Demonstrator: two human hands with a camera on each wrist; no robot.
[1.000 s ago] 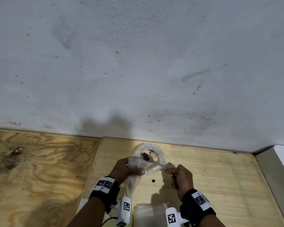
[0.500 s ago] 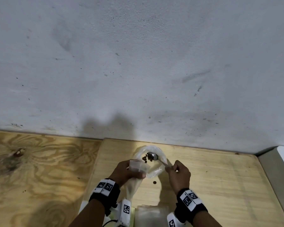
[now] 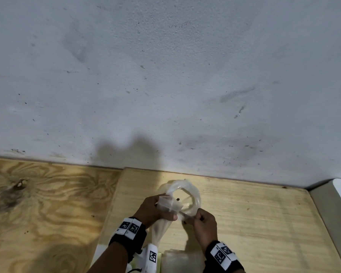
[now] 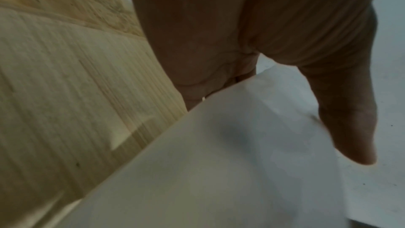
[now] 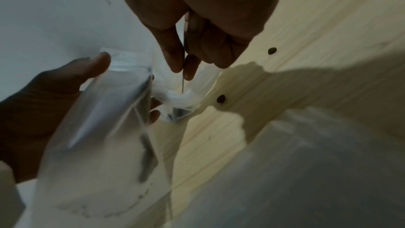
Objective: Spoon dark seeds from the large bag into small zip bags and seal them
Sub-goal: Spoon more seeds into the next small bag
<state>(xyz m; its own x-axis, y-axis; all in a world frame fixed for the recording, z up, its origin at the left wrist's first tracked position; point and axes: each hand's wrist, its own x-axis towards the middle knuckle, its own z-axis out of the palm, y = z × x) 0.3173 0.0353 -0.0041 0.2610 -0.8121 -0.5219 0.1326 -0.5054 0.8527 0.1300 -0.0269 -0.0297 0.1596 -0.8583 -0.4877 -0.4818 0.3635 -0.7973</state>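
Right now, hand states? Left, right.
Left hand: fingers grip the small zip bag.
Right hand: fingers pinch the spoon handle.

My left hand grips small zip bag over large bag mouth. My right hand pinches spoon handle. One seed visible inside large bag. Plywood table beneath.

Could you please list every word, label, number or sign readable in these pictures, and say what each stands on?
No readable words, brands or numbers appear in any view.
Black-and-white square code markers, patterns not text: on the black band at the left hand's wrist, on the band at the right hand's wrist, and on a white block between the forearms.
Clear small zip bag: no print visible.
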